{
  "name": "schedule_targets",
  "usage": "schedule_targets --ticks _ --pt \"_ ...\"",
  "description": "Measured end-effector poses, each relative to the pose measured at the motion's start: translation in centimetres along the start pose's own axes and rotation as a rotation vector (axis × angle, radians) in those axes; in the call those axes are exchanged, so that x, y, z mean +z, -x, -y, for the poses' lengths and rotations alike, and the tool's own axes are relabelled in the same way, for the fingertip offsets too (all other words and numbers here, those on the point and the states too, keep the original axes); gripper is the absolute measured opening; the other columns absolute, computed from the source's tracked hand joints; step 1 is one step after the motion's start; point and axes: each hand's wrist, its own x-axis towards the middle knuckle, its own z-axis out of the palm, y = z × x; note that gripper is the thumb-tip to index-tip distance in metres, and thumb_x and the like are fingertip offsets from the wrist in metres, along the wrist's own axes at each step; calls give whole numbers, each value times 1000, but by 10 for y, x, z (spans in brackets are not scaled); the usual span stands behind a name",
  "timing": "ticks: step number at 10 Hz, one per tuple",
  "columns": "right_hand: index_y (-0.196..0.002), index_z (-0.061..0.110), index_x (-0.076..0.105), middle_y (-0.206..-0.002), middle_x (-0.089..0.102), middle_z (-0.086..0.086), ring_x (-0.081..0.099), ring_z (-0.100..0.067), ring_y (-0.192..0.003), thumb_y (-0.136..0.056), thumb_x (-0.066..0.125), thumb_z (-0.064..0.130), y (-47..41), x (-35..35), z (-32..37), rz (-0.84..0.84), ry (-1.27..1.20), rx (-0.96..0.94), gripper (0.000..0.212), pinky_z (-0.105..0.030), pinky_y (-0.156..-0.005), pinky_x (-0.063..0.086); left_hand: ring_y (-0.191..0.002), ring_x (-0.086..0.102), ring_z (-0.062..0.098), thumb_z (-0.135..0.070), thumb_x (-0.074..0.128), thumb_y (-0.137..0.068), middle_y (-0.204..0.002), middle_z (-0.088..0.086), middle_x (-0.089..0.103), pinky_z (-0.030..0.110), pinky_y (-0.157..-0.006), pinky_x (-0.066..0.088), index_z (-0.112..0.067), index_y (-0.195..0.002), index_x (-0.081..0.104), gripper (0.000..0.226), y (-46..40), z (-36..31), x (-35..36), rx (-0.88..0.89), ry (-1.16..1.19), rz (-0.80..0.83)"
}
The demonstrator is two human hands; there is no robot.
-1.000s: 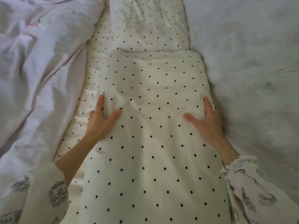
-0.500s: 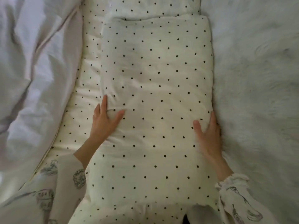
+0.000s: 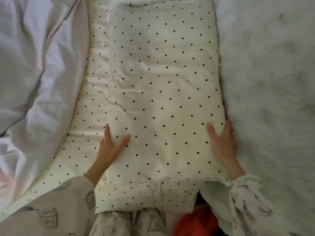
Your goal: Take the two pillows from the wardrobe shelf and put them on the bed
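Dotted bed (image 3: 88, 106), pillow (image 3: 163, 92) lengthwise away, left hand (image 3: 110, 147), right hand (image 3: 221, 142) gripping its sides

Pillow (image 3: 163, 92): cream, black dots, lying flat lengthwise on dotted bedding (image 3: 92, 92).
Left hand (image 3: 110, 147): clamped on pillow's left edge, thumb on top, fingers along the side.
Right hand (image 3: 221, 142): gripping pillow's right edge, thumb on top.
Duvet (image 3: 34, 74): white, crumpled, left of bedding.
Fur throw (image 3: 265, 82): white, touching pillow's right side.
Sleeves (image 3: 245, 198): pale, printed.
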Motion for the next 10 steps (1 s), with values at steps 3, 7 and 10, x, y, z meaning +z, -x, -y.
schedule_targets --ticks 3,7,10 --pt "-142 17 21 -141 39 -18 39 -35 -127 -83 48 59 12 6 -13 15 17 55 77 -46 -106 31 -121 41 43 -84 54 -54 -142 21 28 50 -99 40 -50 -140 -9 112 2 5 3 -60 -32 61" --pt "-146 35 5 -157 -8 -8 -8 -32 -143 -91 27 56 55 22 0 69 496 -260 63 -63 -108 7 -138 -30 27 -71 46 -76 -153 -1 -28 74 -100 0 -49 -143 -4 86 15 -37 31 578 -853 25" --pt "-140 24 38 -157 10 -5 -5 -22 -144 -93 44 42 43 -17 36 170 187 -223 50 -50 -115 9 -132 -40 25 -77 49 -67 -146 -8 -42 77 -98 2 -55 -137 -14 97 7 -38 36 444 -875 148"
